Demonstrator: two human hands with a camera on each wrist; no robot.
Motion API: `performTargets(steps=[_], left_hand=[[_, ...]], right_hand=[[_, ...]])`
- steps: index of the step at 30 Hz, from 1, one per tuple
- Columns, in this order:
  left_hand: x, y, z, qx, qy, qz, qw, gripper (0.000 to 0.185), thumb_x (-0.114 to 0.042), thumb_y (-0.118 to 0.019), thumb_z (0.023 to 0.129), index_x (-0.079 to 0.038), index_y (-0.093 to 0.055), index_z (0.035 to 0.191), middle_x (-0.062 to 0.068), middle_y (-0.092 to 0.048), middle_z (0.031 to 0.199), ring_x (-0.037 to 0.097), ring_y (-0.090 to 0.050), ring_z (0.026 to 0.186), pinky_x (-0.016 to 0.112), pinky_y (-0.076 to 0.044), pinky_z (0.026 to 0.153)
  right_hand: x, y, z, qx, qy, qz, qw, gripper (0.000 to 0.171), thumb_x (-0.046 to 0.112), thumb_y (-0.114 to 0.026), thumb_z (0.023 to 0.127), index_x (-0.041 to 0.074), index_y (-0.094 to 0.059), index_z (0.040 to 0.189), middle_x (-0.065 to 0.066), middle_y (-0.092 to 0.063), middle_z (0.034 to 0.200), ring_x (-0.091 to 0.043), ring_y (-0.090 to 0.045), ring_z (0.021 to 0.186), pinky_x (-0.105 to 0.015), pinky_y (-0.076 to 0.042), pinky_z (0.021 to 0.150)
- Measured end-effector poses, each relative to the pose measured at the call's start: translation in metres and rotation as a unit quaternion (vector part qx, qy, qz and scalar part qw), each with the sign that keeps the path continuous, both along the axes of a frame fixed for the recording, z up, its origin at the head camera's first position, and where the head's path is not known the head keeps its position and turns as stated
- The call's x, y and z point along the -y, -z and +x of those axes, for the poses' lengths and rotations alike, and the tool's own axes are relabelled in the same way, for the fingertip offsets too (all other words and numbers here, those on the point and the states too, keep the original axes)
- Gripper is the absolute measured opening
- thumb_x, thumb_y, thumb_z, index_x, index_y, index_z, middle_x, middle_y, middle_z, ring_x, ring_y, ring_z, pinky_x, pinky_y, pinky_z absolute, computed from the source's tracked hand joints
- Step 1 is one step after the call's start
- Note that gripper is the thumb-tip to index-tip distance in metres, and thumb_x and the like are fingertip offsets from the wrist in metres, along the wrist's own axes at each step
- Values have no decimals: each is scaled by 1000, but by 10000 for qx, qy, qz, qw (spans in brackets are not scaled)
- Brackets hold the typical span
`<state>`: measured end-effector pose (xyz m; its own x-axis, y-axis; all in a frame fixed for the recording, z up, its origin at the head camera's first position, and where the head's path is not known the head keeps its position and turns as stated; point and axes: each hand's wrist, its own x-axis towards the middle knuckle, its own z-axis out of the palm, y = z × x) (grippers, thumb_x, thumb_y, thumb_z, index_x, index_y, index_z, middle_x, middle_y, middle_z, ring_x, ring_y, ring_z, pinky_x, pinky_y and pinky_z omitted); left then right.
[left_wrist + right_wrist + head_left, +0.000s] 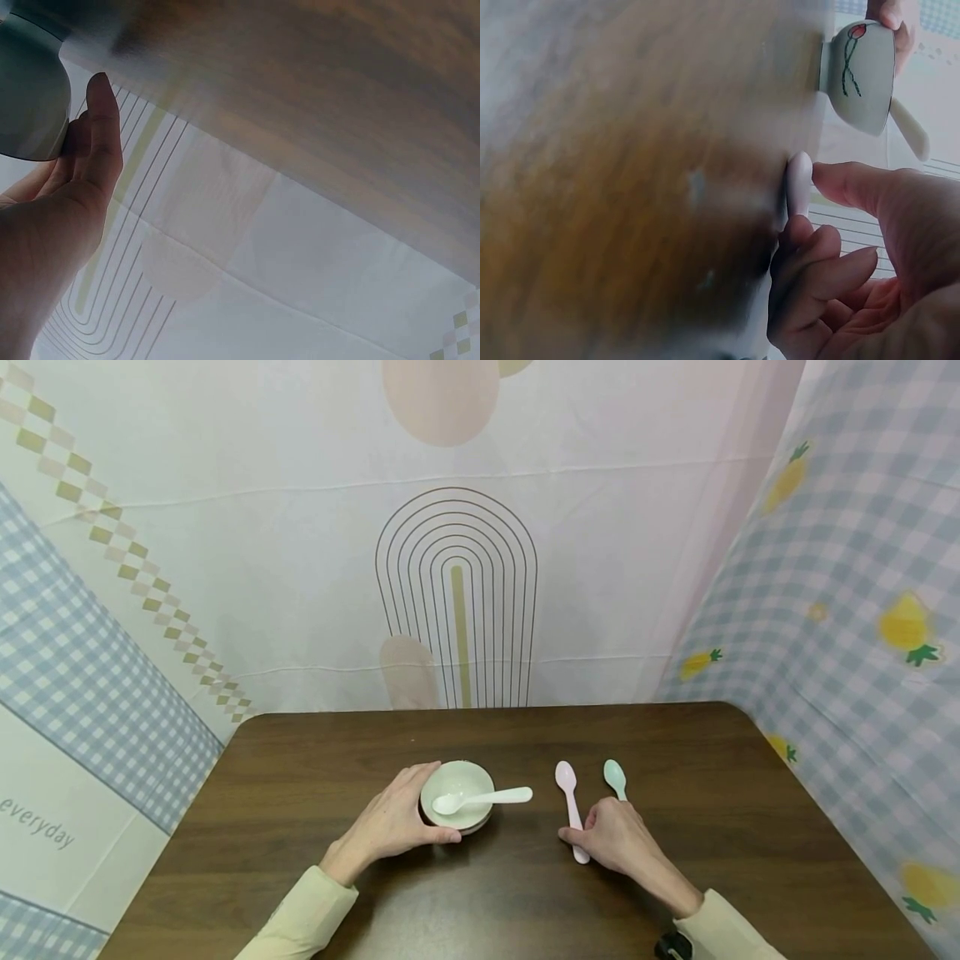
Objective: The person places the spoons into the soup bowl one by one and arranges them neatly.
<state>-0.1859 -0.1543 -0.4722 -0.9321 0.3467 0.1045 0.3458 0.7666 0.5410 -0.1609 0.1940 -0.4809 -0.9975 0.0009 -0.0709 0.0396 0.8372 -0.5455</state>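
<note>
Hands grip a round glossy bowl [457, 793] and slim pink spoon [570, 806].

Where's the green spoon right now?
In the head view, the green spoon lies on the table, right of the pink spoon, its handle under the right hand.

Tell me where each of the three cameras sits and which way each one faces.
Head: worn on the head, looking forward and down at the brown table; shows both sleeved forearms, the left hand around the white bowl, the right hand on the pink spoon.
Left wrist: on the left wrist, looking along the palm; shows the left hand against the bowl.
Right wrist: on the right wrist, looking along the tabletop; shows the right hand's curled fingers at the pink spoon.
Shared: the bowl appears in all three.
</note>
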Motion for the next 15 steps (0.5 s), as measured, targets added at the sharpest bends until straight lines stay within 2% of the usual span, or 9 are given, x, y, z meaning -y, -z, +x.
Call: performTargets(steps=[11, 15], left_hand=[[0, -1, 0, 20, -9, 13, 10000, 114, -58, -98, 72, -7, -50, 161, 12, -60, 157, 31, -59, 144, 59, -55, 110], [-1, -1, 1, 38, -20, 25, 10000, 114, -58, -98, 72, -7, -50, 161, 12, -61, 157, 31, -59, 144, 59, -54, 110]], right_hand=[[-1, 3, -1, -129, -90, 57, 9999, 47, 38, -93, 81, 16, -62, 53, 9, -54, 47, -12, -49, 52, -28, -35, 51], [-7, 18, -8, -299, -203, 16, 9993, 48, 41, -92, 80, 20, -61, 51, 10, -54, 46, -11, -49, 51, -28, -36, 50]])
